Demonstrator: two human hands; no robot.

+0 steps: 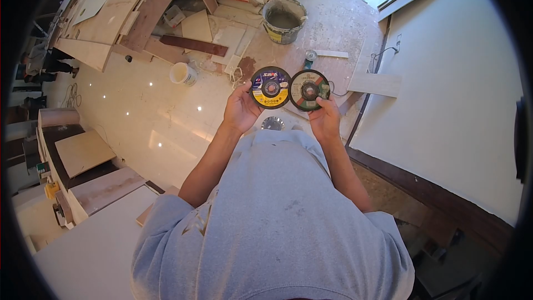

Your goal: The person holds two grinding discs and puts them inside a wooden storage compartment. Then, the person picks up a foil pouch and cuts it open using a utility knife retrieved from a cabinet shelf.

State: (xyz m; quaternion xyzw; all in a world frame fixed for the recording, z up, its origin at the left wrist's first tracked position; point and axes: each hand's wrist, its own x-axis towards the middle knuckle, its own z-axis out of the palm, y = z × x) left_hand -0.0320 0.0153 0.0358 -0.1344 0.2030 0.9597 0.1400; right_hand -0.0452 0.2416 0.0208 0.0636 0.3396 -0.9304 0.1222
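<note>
Plainly, the person holds up two round discs side by side, just above the middle of the view. The left hand (241, 109) grips the purple-and-yellow disc (270, 100) at 12 o'clock, its thumb at the left rim and its other fingers partly hidden behind. The right hand (326, 120) pinches the green-and-red disc (301, 89) towards 1 o'clock, with the thumb over the face at its lower right and fingers beneath the rim. Both printed faces are turned to the camera, and the rims meet or nearly meet; which one overlaps is hard to tell.

Beyond them, a power tool (308, 63) with a round head lies on the floor (166, 112) at 1 o'clock. A large bucket (283, 34) stands farther off at 12, and a small white bucket (182, 73) at 10. A dark red board (194, 45) lies at 11, a pale board (375, 85) at 2. Another person's legs (60, 66) show far off near 10.
</note>
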